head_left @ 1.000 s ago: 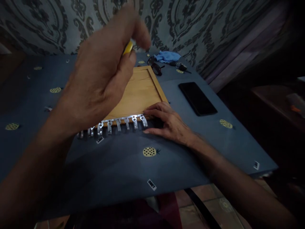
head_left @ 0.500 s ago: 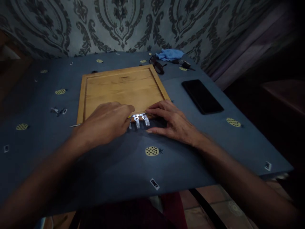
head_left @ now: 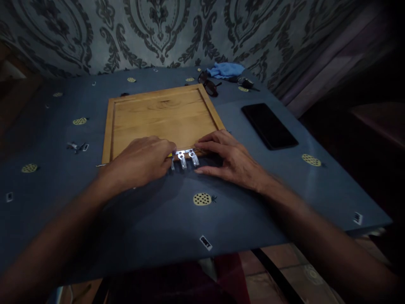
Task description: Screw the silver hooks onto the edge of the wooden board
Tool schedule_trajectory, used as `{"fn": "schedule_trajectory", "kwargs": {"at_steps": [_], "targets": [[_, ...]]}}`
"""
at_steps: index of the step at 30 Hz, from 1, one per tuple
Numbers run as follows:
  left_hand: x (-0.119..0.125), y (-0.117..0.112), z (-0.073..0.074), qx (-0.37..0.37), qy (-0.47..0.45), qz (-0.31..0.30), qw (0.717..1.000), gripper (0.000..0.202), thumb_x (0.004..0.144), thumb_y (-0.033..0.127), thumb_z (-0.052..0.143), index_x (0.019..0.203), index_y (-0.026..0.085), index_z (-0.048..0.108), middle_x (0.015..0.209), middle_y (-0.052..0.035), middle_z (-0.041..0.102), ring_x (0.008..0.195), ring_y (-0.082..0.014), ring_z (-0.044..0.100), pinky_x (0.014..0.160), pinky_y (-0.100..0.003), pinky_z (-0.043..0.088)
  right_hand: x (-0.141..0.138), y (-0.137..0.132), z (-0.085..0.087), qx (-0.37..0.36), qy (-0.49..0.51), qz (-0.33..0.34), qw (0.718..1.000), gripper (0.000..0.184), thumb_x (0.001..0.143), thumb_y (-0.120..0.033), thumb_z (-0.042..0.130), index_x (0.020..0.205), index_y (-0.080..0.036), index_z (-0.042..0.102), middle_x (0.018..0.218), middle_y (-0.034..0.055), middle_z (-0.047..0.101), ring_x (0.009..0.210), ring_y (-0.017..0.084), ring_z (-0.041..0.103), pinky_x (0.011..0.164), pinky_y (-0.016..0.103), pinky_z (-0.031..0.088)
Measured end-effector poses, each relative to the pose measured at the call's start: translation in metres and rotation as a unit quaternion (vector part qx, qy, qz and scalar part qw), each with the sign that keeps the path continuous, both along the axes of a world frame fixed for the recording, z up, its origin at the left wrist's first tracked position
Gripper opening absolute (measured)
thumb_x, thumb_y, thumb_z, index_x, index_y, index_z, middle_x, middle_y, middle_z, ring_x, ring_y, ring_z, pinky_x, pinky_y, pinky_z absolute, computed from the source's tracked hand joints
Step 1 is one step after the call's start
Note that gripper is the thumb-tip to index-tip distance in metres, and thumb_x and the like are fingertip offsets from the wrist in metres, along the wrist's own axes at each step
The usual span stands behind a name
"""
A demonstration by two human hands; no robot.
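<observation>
A silver metal hook rail (head_left: pixel 184 154) with several curved hooks lies along the near edge of a framed wooden board (head_left: pixel 164 112). My left hand (head_left: pixel 142 162) is closed in a fist at the rail's left side, with a yellow bit of a mostly hidden tool showing by its fingers. A thin metal shaft (head_left: pixel 101 165) pokes out left of that wrist; I cannot tell whether it belongs to the same tool. My right hand (head_left: pixel 228 158) grips the rail's right end, fingers on top at the board's edge and thumb below by the last hook.
Right of the board lies a black phone (head_left: pixel 268 126). Sunglasses (head_left: pixel 209 85), a blue cloth (head_left: pixel 226 70) and keys (head_left: pixel 247 83) sit behind it. Small metal pieces (head_left: pixel 76 146) rest on the left of the patterned tablecloth (head_left: pixel 158 228). A patterned curtain (head_left: pixel 158 33) hangs at the back.
My left hand has shifted and turned very slightly at the rail's left side, and the thin shaft's tip has moved a little to the right. My right hand keeps its grip.
</observation>
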State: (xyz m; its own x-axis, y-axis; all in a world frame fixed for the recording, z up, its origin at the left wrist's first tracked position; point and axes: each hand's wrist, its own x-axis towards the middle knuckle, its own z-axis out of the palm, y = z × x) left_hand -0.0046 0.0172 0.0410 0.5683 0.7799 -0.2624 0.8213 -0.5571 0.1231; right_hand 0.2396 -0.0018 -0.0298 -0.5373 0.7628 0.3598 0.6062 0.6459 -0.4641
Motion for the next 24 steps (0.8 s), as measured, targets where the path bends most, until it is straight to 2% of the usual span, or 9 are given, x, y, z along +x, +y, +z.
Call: {"fn": "schedule_trajectory", "kwargs": {"at_steps": [5, 14, 17, 20, 22, 24], "targets": [[-0.002, 0.0, -0.001, 0.007, -0.012, -0.006, 1.0, 0.037, 0.09, 0.025, 0.046, 0.116, 0.025, 0.074, 0.102, -0.0074, 0.078, 0.098, -0.0305, 0.071, 0.075, -0.037, 0.048, 0.0, 0.0, 0.0, -0.002, -0.002, -0.009, 1.0, 0.061, 0.09, -0.069, 0.061, 0.125, -0.02, 0.071, 0.119, 0.0147, 0.069, 0.115, 0.032, 0.062, 0.098, 0.051, 0.052], [-0.004, 0.002, 0.0, 0.008, -0.011, -0.003, 1.0, 0.035, 0.093, 0.03, 0.046, 0.114, 0.024, 0.073, 0.102, -0.0084, 0.077, 0.099, -0.0317, 0.07, 0.077, -0.038, 0.049, 0.001, -0.002, 0.004, 0.0, 0.004, -0.012, 1.0, 0.059, 0.09, -0.066, 0.064, 0.124, -0.019, 0.071, 0.119, 0.0149, 0.07, 0.113, 0.032, 0.063, 0.097, 0.049, 0.052], [-0.012, 0.005, 0.01, 0.047, -0.043, 0.024, 0.998, 0.038, 0.092, 0.033, 0.048, 0.122, 0.023, 0.07, 0.101, -0.008, 0.075, 0.101, -0.031, 0.068, 0.081, -0.038, 0.049, 0.001, -0.003, 0.006, 0.007, 0.029, -0.032, 0.999, 0.053, 0.091, -0.061, 0.066, 0.122, -0.019, 0.072, 0.117, 0.014, 0.071, 0.111, 0.031, 0.065, 0.095, 0.048, 0.054], [-0.024, 0.008, 0.03, 0.093, -0.131, 0.058, 0.985, 0.035, 0.094, 0.035, 0.049, 0.119, 0.022, 0.069, 0.081, -0.0023, 0.069, 0.09, -0.0239, 0.066, 0.081, -0.033, 0.048, 0.002, -0.002, 0.005, 0.01, 0.075, -0.074, 0.994, 0.038, 0.098, -0.054, 0.06, 0.113, -0.022, 0.074, 0.111, 0.0117, 0.073, 0.107, 0.029, 0.068, 0.092, 0.048, 0.055], [-0.034, 0.008, 0.043, 0.117, -0.188, 0.08, 0.972, 0.033, 0.097, 0.042, 0.05, 0.11, 0.021, 0.071, 0.064, 0.0018, 0.056, 0.073, -0.0179, 0.058, 0.073, -0.03, 0.044, 0.004, 0.001, 0.004, 0.01, 0.106, -0.109, 0.988, 0.034, 0.1, -0.051, 0.055, 0.099, -0.023, 0.075, 0.1, 0.0098, 0.075, 0.099, 0.028, 0.069, 0.088, 0.046, 0.055], [-0.046, 0.008, 0.052, 0.152, -0.26, 0.119, 0.946, 0.038, 0.097, 0.053, 0.052, 0.104, 0.021, 0.072, 0.057, 0.0037, 0.045, 0.059, -0.0123, 0.044, 0.06, -0.028, 0.034, 0.006, 0.003, 0.003, 0.014, 0.127, -0.148, 0.981, 0.036, 0.1, -0.053, 0.055, 0.086, -0.024, 0.071, 0.089, 0.0079, 0.073, 0.087, 0.026, 0.069, 0.081, 0.044, 0.055]]}}
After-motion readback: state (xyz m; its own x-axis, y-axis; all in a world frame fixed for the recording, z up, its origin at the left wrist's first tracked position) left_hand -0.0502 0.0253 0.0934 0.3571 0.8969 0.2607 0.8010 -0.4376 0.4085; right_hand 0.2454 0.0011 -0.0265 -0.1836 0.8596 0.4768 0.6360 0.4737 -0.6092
